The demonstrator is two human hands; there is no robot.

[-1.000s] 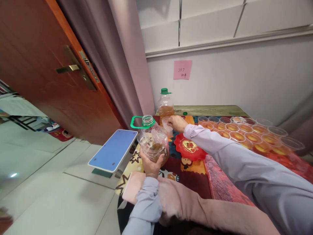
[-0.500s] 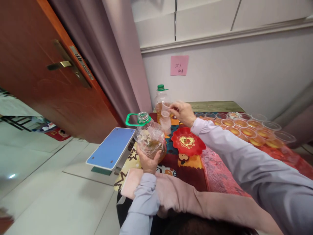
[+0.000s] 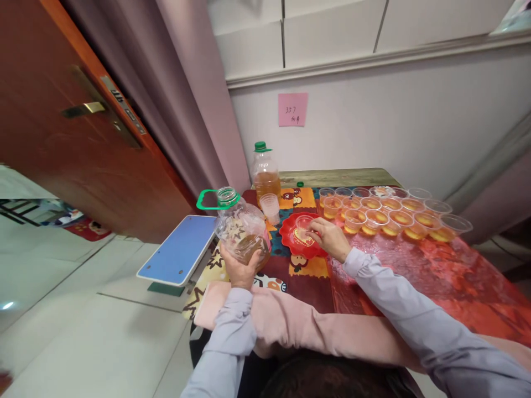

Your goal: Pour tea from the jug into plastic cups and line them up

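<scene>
My left hand (image 3: 241, 266) grips the lower part of a large clear plastic jug (image 3: 240, 224), which leans and has some amber liquid at its bottom. The jug's mouth is uncapped, with a green handle (image 3: 206, 199) at its neck. My right hand (image 3: 329, 237) pinches a clear plastic cup (image 3: 305, 224) over the red scalloped plate (image 3: 286, 235); whether the cup touches the plate I cannot tell. A stack of clear cups (image 3: 270, 207) stands between the jug and a second, green-capped jug (image 3: 266, 179) holding amber liquid.
Several cups of amber liquid (image 3: 390, 215) stand in rows on the table's right side. A green cap (image 3: 300, 184) lies at the back. A blue-topped stool (image 3: 178, 249) is at the left, near a wooden door (image 3: 103, 138). A pink cloth (image 3: 298, 320) runs along the front.
My right hand has brought the cup from above the stack down and right to over the red plate. The left hand still grips the jug. The view has shifted slightly.
</scene>
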